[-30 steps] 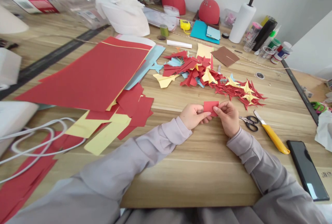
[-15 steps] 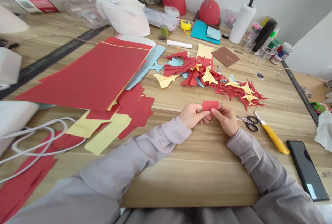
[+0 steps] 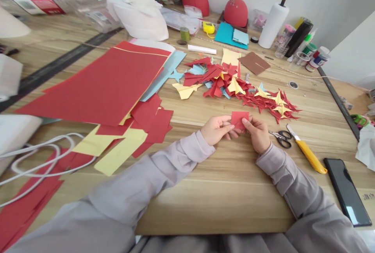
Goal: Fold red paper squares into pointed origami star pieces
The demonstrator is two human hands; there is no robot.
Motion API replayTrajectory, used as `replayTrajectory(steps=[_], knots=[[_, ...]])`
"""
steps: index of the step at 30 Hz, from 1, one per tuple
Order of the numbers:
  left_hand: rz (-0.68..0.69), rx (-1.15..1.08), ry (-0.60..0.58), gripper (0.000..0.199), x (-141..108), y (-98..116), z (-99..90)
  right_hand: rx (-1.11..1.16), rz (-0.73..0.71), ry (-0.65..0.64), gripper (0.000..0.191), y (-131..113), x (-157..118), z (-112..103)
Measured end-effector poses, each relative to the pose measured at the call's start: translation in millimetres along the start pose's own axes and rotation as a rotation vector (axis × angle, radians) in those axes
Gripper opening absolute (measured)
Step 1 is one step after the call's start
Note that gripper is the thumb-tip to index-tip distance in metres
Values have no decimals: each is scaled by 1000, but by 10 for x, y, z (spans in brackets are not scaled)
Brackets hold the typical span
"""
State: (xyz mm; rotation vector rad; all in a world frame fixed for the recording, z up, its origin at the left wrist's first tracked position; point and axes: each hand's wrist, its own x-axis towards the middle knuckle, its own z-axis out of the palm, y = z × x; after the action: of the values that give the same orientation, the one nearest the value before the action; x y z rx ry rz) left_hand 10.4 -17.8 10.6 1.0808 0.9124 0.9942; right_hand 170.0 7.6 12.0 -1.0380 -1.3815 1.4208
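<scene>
Basically, left hand and right hand both pinch red paper, thumbs on top, over table, on near side of folded pieces. Scissors, cutter right of right hand; phone farther right.

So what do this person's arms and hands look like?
A loose, greyish-mauve fabric sleeve covers the left arm and a matching sleeve the right, both wrinkled, without visible markings, ending around the wrists. The left hand and right hand are ungloved.
</scene>
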Motion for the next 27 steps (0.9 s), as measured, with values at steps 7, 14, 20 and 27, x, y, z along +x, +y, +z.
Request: replayTrajectory(steps=[7, 14, 20, 27], knots=[[0, -104, -37, 62, 15, -29, -53, 12, -3, 18, 30, 39, 9, -21], [-48, -104, 57, 28, -15, 34, -5, 19, -4, 29, 30, 50, 19, -22], [-33, 3, 88, 29, -12, 30, 53, -10, -18, -30, 29, 24, 0, -24], [-58, 77, 155, 22, -11, 7, 112, -46, 5, -100, 32, -22, -30, 10]])
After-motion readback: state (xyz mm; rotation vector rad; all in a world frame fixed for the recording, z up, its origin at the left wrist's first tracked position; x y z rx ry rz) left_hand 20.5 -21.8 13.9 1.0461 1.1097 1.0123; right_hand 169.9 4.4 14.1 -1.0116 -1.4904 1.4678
